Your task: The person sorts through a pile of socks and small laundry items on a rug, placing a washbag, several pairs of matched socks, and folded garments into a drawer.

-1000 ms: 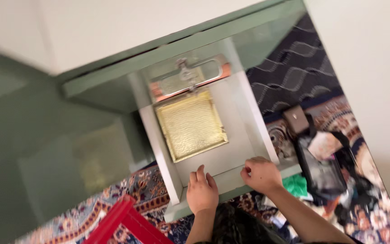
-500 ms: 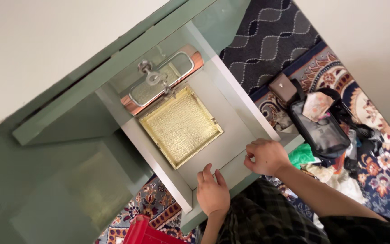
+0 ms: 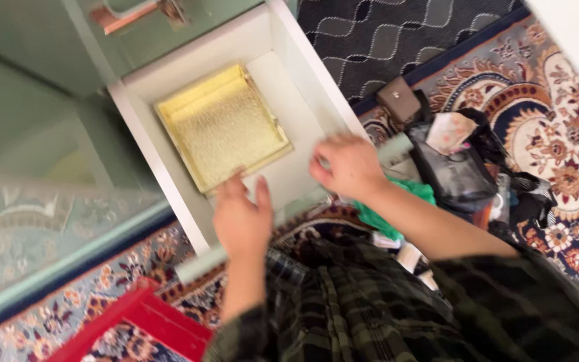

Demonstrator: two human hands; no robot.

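A white drawer (image 3: pixel 303 80) stands pulled out of a pale green cabinet (image 3: pixel 28 87), and a square gold tray (image 3: pixel 221 125) lies flat inside it. My left hand (image 3: pixel 242 218) rests on the drawer's front edge, its fingers apart and their tips close to the near rim of the gold tray. My right hand (image 3: pixel 344 164) is at the drawer's front right corner, fingers curled over the edge. The picture is blurred by motion, so the exact hold of each hand is hard to make out.
A red crate (image 3: pixel 129 332) sits on the patterned rug (image 3: pixel 557 121) at lower left. To the right of the drawer lies a heap: a black bag (image 3: pixel 457 177), a small brown box (image 3: pixel 400 99), green cloth (image 3: pixel 383 218) and other small items.
The view has swung down and right, so the drawer now sits higher and further left. Both hands have stayed at the drawer's front edge; the left fingers are nearer the gold tray.
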